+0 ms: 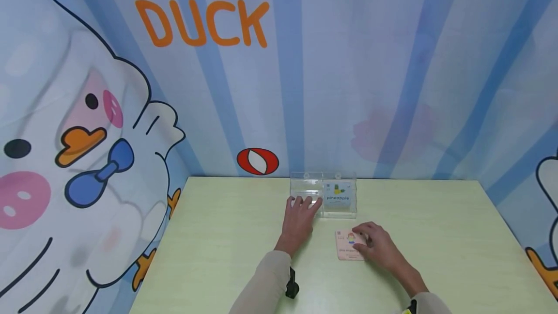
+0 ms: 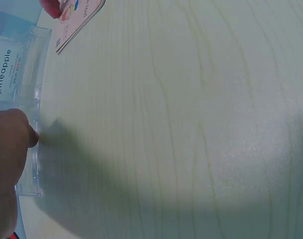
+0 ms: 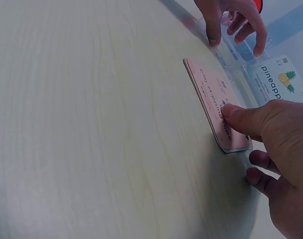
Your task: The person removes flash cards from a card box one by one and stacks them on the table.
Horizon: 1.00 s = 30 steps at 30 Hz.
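1. Stack of pale pink rectangular cards (image 1: 344,246) with rounded corners, lying on a pale yellow-green tabletop (image 1: 209,246) with faint wood grain, right of centre in the head view and just in front of a clear plastic holder (image 1: 340,215) with two side-by-side compartments.
2. On the top card: a small cartoon figure and dark lettering, readable in the right wrist view as "play skipping rope". Along the stack's edge, more than one layer.
3. At the stack's right side: a bare right hand (image 1: 378,245), thumb tip on the pink face, index finger bent toward the far edge, a small gap between the two. Pinching the stack by that side, remaining fingers curled in beyond its edge.
4. Over the holder's left compartment: a bare left hand (image 1: 298,217), palm down, fingers spread and gently bent, thumb apart from them at the front edge. Exact contact of the other fingertips: cannot tell.
5. In the right compartment: a pale blue and white card (image 1: 338,195) with a yellow-and-green fruit picture and the word "pineapple".
6. On the arms: beige long sleeves (image 1: 263,282).
7. Behind: a blue striped backdrop (image 1: 335,62) with orange letters spelling DUCK (image 1: 210,23), and at left a large white cartoon duck (image 1: 48,105) with a blue bow (image 1: 106,172).
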### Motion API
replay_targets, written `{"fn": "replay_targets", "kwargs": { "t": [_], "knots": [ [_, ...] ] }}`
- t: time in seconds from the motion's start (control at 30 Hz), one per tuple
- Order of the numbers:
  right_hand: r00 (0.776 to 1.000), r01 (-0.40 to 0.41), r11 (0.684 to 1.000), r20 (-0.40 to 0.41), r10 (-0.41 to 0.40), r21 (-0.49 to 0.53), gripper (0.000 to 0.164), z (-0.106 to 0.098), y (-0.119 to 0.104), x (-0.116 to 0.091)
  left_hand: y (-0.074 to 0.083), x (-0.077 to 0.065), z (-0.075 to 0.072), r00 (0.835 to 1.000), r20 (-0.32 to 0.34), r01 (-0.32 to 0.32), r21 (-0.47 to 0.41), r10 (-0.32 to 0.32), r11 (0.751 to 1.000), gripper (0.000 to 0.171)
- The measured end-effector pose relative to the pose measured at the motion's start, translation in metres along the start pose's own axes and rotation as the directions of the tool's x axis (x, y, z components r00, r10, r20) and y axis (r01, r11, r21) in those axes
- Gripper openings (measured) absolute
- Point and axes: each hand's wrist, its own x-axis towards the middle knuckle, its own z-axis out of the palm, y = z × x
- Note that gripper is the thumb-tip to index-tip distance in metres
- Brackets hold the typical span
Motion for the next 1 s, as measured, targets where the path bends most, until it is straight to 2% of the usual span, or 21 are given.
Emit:
{"fn": "replay_targets", "kwargs": {
  "t": [0.17, 0.5, 0.77, 1.0],
  "knots": [
    [0.999, 0.038, 0.999, -0.013, -0.039, -0.023, 0.029, -0.001, 0.0, -0.002, 0.001, 0.0, -0.001, 1.0, -0.009, -0.002, 0.002, 0.002, 1.0, 0.067],
    [1.0, 0.022, 0.999, 0.018, -0.022, -0.023, 0.037, -0.006, -0.002, 0.003, 0.0, 0.0, 0.0, 1.0, -0.005, 0.005, 0.0, -0.005, 1.0, 0.066],
    [1.0, -0.009, 1.0, 0.011, 0.009, -0.008, 0.045, -0.021, -0.011, 0.019, -0.001, -0.001, 0.002, 1.0, -0.005, 0.002, 0.005, -0.002, 1.0, 0.066],
    [1.0, 0.018, 1.0, -0.004, -0.018, -0.01, 0.047, -0.033, -0.018, 0.042, 0.0, -0.001, 0.0, 1.0, -0.015, -0.002, -0.008, 0.002, 1.0, 0.065]
  ]
}}
